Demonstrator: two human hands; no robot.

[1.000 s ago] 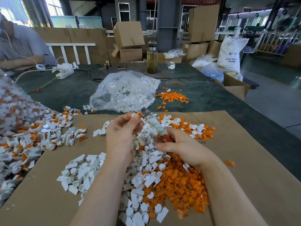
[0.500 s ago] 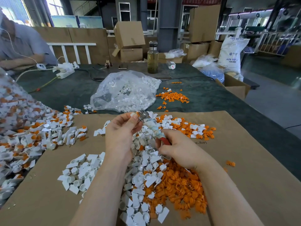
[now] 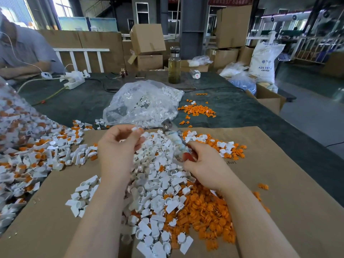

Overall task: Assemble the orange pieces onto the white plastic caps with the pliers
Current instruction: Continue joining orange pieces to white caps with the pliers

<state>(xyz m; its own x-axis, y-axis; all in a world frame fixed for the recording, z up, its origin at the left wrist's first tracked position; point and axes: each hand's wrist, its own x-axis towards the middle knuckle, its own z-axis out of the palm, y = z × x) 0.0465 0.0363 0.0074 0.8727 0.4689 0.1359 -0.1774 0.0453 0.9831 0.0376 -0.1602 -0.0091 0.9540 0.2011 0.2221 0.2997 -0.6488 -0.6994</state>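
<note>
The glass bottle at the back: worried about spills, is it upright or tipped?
Upright. The glass bottle stands on its base on the table, cap on top.

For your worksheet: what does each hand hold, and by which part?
Right hand: pliers, by the red handles. Left hand: white cap, pinched at the fingertips.

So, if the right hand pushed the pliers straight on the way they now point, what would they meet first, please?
Held by the right hand, the pliers point up and left, away from the person. Probably first the clear plastic bag of white caps just beyond the tip, though depth is unclear.
</note>
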